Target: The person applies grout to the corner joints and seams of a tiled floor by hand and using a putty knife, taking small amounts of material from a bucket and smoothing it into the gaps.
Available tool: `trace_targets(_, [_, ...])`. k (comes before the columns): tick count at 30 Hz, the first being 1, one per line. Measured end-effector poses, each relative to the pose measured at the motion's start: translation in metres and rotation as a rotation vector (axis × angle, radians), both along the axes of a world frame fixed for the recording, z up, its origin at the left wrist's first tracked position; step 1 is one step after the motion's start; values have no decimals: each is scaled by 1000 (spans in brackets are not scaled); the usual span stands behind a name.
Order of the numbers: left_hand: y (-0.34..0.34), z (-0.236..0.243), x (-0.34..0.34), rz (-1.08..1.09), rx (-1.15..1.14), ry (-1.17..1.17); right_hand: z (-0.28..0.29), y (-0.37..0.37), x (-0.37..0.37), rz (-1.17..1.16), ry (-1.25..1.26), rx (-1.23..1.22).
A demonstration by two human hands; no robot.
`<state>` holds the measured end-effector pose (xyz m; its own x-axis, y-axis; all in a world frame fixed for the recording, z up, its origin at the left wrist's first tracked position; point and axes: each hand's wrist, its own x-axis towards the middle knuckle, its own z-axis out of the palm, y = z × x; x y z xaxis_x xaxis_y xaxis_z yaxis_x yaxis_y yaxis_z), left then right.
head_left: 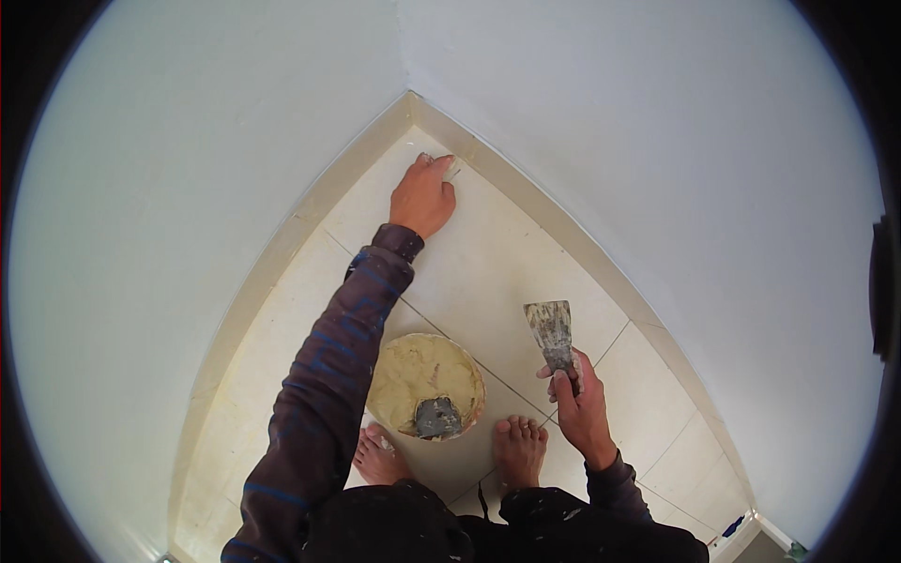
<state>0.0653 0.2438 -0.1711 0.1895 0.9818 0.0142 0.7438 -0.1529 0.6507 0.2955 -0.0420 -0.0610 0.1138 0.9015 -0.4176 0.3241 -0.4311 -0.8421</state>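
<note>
Head view: the right hand (584, 408) is curled round the handle of a stained scraper (549, 328), its blade pointing ahead of that hand. Farther ahead and leftward, the left hand (424, 197) reaches low toward the corner, fingers bent; a thin thing (454, 173) shows at its tips, whether gripped I cannot tell. Behind the left hand stands a tub (481, 389) of pale paste (408, 371). Likely a touching-up step near the skirting (563, 225); the next move seems to call for steady, light fingertip control there
</note>
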Motion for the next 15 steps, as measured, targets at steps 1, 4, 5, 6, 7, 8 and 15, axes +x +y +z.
trace_targets(1, [0,-1,-5,0,4,6,2,-3,2,19,1,3])
trace_targets(4, [-4,-1,-10,-136,110,23,11,-11,12,30,12,8])
trace_targets(5, [-6,3,-8,-196,106,53,12,-13,15,29,12,7])
trace_targets(6, [-7,7,-6,-255,103,82,13,-16,18,22,13,4])
trace_targets(7, [-8,11,-4,-255,102,83,14,-17,20,15,13,2])
trace_targets(8, [-8,15,-4,-281,86,114,14,-19,21,17,17,2])
trace_targets(15, [-30,16,-22,-355,202,243,13,-22,28,30,12,33])
